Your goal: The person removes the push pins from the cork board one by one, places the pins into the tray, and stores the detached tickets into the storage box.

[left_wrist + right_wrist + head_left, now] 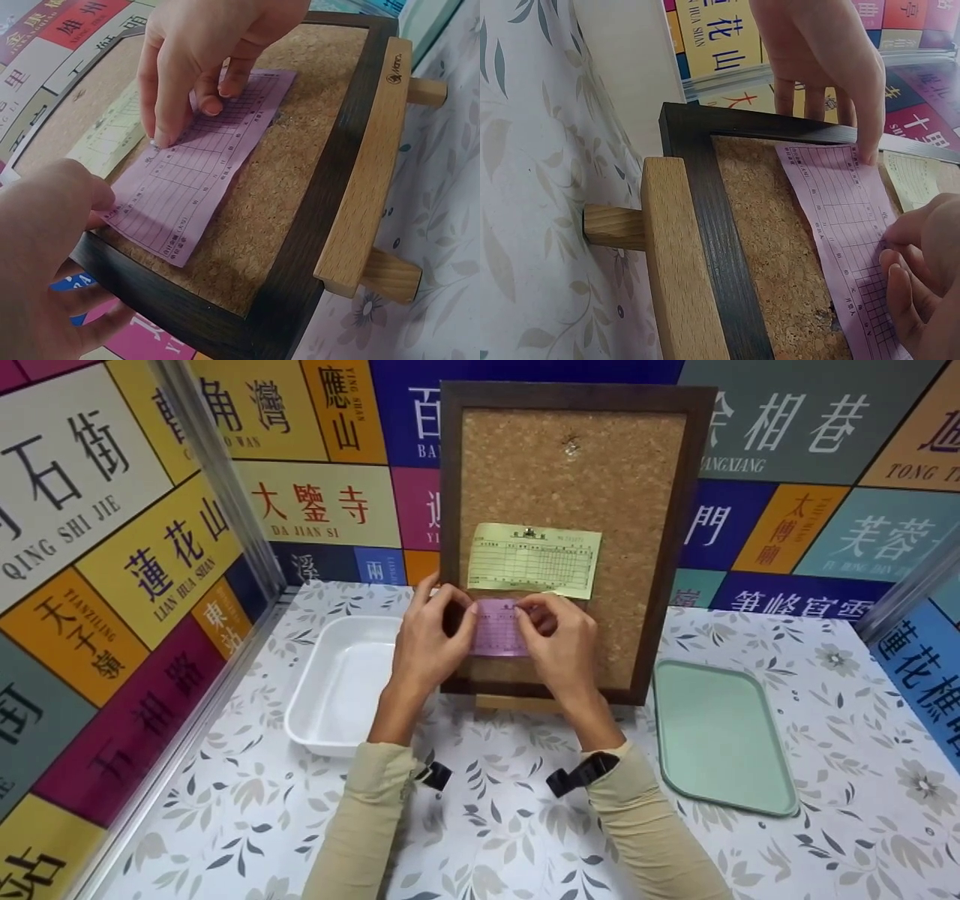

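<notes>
A framed cork board (pixel 630 555) stands upright on a wooden easel stand (pixel 375 172). Across its middle a yellow printed form (pixel 532 562) hangs by a pin at its top edge. Below that lies a pink printed form (pixel 497 634), its top edge close under the yellow one. My left hand (pixel 435 634) pinches the pink form's upper left corner between thumb and index finger, its other fingers beside the frame's left edge. At the pink form's top, my right hand (pixel 559 637) pinches a small shiny pin (pixel 153 142), mostly hidden by the fingertips.
A white basin (pixel 337 682) sits left of the board, partly behind my left arm. To the right lies a green tray (pixel 724 735). A floral cloth (pixel 495 825) covers the table. Panels with printed signs (pixel 307 502) enclose the back and sides.
</notes>
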A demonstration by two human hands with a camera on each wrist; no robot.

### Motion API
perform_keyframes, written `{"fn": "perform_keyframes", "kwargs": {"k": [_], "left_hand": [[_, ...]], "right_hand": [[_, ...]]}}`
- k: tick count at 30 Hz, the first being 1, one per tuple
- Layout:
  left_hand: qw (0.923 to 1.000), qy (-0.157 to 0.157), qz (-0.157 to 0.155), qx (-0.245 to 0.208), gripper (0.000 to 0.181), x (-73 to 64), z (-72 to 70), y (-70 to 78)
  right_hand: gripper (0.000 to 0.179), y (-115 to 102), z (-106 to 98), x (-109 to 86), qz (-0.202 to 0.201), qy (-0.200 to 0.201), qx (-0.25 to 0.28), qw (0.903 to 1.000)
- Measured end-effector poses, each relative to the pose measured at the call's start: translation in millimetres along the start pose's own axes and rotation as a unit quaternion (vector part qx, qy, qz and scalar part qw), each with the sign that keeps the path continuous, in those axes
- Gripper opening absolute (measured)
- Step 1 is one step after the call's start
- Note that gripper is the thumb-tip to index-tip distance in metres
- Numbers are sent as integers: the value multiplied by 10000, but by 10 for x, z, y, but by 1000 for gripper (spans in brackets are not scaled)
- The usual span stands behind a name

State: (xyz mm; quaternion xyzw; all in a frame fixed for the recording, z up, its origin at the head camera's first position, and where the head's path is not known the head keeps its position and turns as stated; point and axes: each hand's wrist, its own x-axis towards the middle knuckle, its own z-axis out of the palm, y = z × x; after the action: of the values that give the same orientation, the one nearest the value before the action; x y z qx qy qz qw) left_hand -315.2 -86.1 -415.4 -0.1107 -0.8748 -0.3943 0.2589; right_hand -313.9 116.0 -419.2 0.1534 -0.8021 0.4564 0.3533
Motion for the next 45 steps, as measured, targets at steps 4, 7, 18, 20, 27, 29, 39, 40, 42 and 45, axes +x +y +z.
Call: {"fn": "perform_keyframes", "kwargs": {"k": [4, 7, 18, 20, 27, 29, 39, 40, 42, 45], "left_hand": [[10000, -51, -37, 78, 17, -2, -10, -6], [9999, -50, -54, 122, 16, -7, -13, -14], [10000, -11, 34, 72, 12, -4, -31, -44], [10000, -6, 33, 57, 12, -1, -33, -47], [10000, 8, -37, 13, 12, 9, -21, -38], [10000, 7, -56, -2, 12, 9, -20, -29], [10000, 51, -20, -35, 14, 8, -14, -48], [10000, 62, -13, -33, 14, 8, -15, -54], [10000, 71, -9, -32, 14, 7, -17, -63], [10000, 53, -29, -47, 13, 4, -20, -65]], "right_hand": [[7, 5, 3, -9, 34, -41, 31, 10000], [8, 14, 13, -15, 66, -42, 73, 9999], [9, 20, 8, -17, 20, -58, 26, 10000], [9, 9, 4, -18, 29, -89, -2, 10000], [9, -9, 20, -36, 18, -330, 103, 9994], [9, -13, 24, -39, -7, -368, 158, 9992], [8, -24, 3, -12, 38, -361, 305, 9989], [7, -26, -4, -3, 51, -343, 329, 9989], [6, -35, -28, 12, 79, -298, 379, 9988], [6, -48, -74, 29, 137, -239, 428, 9987]]}}
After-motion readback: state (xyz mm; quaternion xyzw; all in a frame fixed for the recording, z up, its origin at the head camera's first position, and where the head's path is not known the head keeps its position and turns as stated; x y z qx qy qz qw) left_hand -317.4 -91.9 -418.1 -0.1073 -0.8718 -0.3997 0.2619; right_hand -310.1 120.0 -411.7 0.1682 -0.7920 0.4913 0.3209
